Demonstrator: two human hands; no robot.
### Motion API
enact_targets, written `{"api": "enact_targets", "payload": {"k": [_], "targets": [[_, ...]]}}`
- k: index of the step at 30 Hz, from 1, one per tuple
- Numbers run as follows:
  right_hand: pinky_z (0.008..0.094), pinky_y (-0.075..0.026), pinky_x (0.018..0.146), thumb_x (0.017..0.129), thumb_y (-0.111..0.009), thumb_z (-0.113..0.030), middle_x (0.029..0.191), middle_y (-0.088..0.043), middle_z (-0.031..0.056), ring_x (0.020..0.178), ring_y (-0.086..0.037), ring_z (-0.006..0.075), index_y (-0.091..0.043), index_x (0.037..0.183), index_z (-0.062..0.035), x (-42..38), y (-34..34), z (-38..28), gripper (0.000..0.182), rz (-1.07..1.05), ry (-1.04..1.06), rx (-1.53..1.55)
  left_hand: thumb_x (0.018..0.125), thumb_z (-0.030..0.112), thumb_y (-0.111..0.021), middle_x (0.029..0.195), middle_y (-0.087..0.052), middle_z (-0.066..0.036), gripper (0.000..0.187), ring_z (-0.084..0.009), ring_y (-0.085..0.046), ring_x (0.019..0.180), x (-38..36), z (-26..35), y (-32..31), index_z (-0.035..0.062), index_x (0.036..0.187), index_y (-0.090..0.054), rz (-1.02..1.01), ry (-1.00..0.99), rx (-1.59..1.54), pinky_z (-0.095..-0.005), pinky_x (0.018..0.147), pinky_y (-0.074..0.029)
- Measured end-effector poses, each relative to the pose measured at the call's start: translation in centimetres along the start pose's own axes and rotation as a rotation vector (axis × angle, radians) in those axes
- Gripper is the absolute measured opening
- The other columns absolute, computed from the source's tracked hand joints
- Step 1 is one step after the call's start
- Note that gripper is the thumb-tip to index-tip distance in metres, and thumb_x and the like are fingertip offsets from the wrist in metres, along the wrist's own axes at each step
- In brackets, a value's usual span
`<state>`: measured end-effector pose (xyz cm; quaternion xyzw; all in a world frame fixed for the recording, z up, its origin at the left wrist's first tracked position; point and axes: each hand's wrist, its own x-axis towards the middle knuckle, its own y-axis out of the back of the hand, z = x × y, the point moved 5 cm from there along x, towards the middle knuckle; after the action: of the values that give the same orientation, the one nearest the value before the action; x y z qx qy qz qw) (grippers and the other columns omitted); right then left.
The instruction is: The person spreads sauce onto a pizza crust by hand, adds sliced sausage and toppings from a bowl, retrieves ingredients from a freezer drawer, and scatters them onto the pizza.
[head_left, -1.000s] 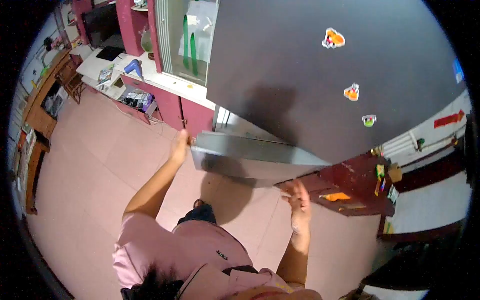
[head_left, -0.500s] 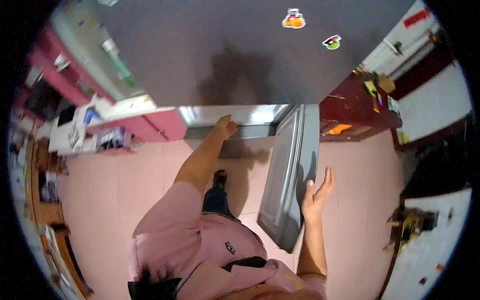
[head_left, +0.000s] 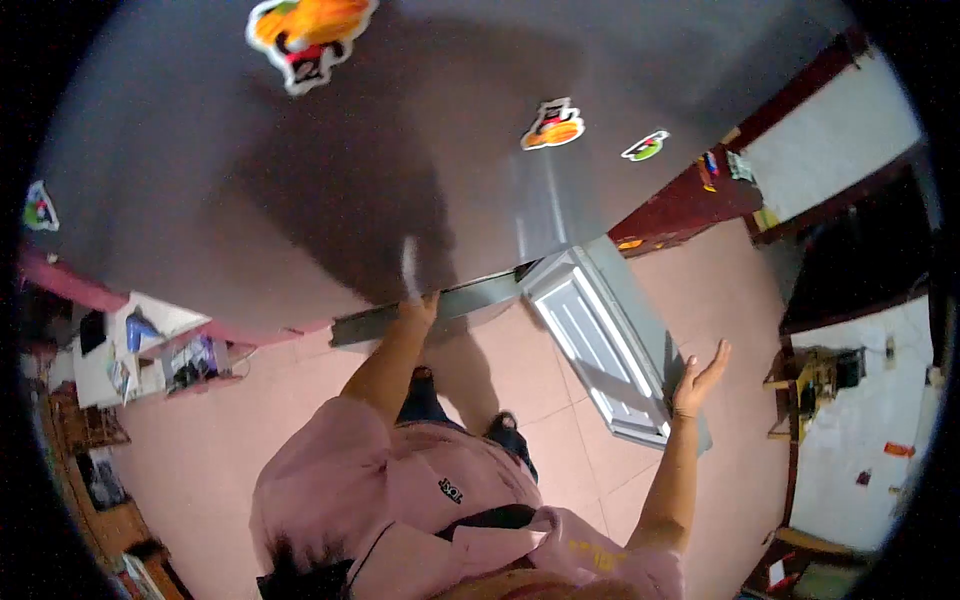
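A large grey fridge door (head_left: 470,80) with cartoon stickers fills the upper view, a dark shadow across it. Below its bottom edge, a lower door (head_left: 605,345) stands swung out to the right, its white ribbed inner side showing. My left hand (head_left: 421,306) reaches to the bottom edge of the upper panel, near the grey lower ledge (head_left: 480,298); its fingertips are hidden or blurred there. Beside the outer end of the lower door is my right hand (head_left: 702,380), with fingers stretched out, thumb side towards the door, and nothing in the palm.
Pink floor tiles (head_left: 570,440) lie under my feet. To the left stands a white table (head_left: 165,322) with a blue object and clutter. A dark red cabinet (head_left: 690,205) stands behind the lower door at right. Shelves (head_left: 95,430) line the far left.
My view has shifted closer to the upper panel, and the lower door now appears swung wider to the right. My left hand appears lower at the panel's edge; my right hand stays beside the door.
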<state>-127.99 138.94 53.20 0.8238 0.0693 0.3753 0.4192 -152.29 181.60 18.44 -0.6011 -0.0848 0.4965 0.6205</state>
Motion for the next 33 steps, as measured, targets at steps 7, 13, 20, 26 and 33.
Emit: {"api": "enact_targets", "payload": {"k": [7, 13, 20, 26, 33], "targets": [[0.0487, -0.017, 0.101, 0.083, -0.049, -0.038, 0.129, -0.037, 0.0190, 0.121, -0.030, 0.0349, -0.044, 0.120, -0.0035, 3.4, -1.2, -8.7, 0.051, 0.002, 0.388, 0.080, 0.075, 0.001, -0.056, 0.093, -0.056, -0.016, 0.006, -0.0221, -0.054, 0.084, -9.4, -0.7, 5.6, -0.0027, 0.081, -0.057, -0.047, -0.229, 1.013, -0.0303, 0.068, -0.048], [0.0421, -0.031, 0.086, 0.073, -0.060, -0.026, 0.102, -0.055, 0.0106, 0.097, -0.048, 0.0288, -0.061, 0.093, -0.0088, 2.8, -4.5, -20.9, 0.027, -0.232, 0.805, 0.410, 0.077, 0.000, -0.046, 0.076, -0.056, -0.012, 0.006, -0.0234, -0.056, 0.070, -20.4, -4.3, 3.0, -0.0015, 0.079, -0.052, 0.244, 0.073, 0.043, -0.0269, 0.062, -0.054], [0.0362, -0.036, 0.072, 0.068, -0.062, -0.018, 0.079, -0.061, 0.0068, 0.076, -0.053, 0.0268, -0.065, 0.074, -0.0071, 2.5, -10.7, -26.4, 0.013, -0.526, 0.840, 0.493, 0.081, 0.004, -0.051, 0.078, -0.057, -0.010, 0.010, -0.0175, -0.056, 0.073, -23.1, -4.6, 2.4, -0.0025, 0.076, -0.056, 0.293, 0.106, 0.246, -0.0266, 0.066, -0.051], [0.0353, -0.036, 0.069, 0.066, -0.062, -0.018, 0.070, -0.061, 0.0060, 0.073, -0.053, 0.0252, -0.061, 0.063, -0.0077, 2.3, -11.2, -28.0, 0.010, -0.695, 0.960, 0.435, 0.083, 0.009, -0.052, 0.089, -0.058, -0.012, 0.014, -0.0182, -0.054, 0.084, -28.1, -2.2, -2.8, -0.0032, 0.087, -0.057, 0.028, -0.087, 1.152, -0.0283, 0.077, -0.046], [0.0351, -0.035, 0.058, 0.056, -0.059, -0.007, 0.064, -0.058, 0.0047, 0.058, -0.049, 0.0227, -0.057, 0.057, -0.0094, -2.5, -10.5, -26.6, 0.003, -0.870, 0.987, 0.606, 0.077, -0.001, -0.052, 0.099, -0.051, -0.013, 0.021, -0.0241, -0.050, 0.096, -30.1, -3.7, 1.1, -0.0027, 0.099, -0.050, 0.255, 0.140, 0.374, -0.0311, 0.085, -0.045]]}}
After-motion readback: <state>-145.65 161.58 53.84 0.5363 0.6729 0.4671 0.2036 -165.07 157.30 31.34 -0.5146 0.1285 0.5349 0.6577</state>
